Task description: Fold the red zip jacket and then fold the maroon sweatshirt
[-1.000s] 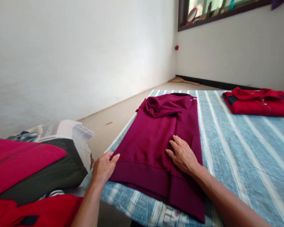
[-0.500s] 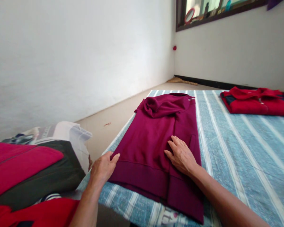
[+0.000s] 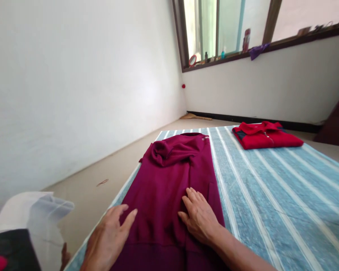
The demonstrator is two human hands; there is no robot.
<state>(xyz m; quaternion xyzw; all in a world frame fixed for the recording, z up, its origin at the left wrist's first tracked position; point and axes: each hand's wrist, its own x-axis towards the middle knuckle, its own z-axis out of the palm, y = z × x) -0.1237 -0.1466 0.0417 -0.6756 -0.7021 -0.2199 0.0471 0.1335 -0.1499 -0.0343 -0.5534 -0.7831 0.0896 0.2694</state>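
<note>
A maroon jacket (image 3: 164,199) lies folded lengthwise on a blue striped cover, its collar at the far end and a sleeve bunched across the upper part. My left hand (image 3: 110,233) is over the jacket's left edge near the hem, thumb and fingers apart, gripping no cloth. Flat on the right half of the jacket rests my right hand (image 3: 199,216), fingers stretched out. The lower hem band runs out of the bottom of the picture.
A folded red jacket (image 3: 271,137) with dark shoulders lies at the far right of the striped cover (image 3: 260,180). White plastic bag (image 3: 42,214) and dark cloth (image 3: 12,250) are at lower left. A broom (image 3: 196,117) lies on the floor by the far wall, under a window.
The view has tilted up and swung right, showing more window. My left hand has let go of the jacket's edge and opened. My right hand stays flat on the cloth.
</note>
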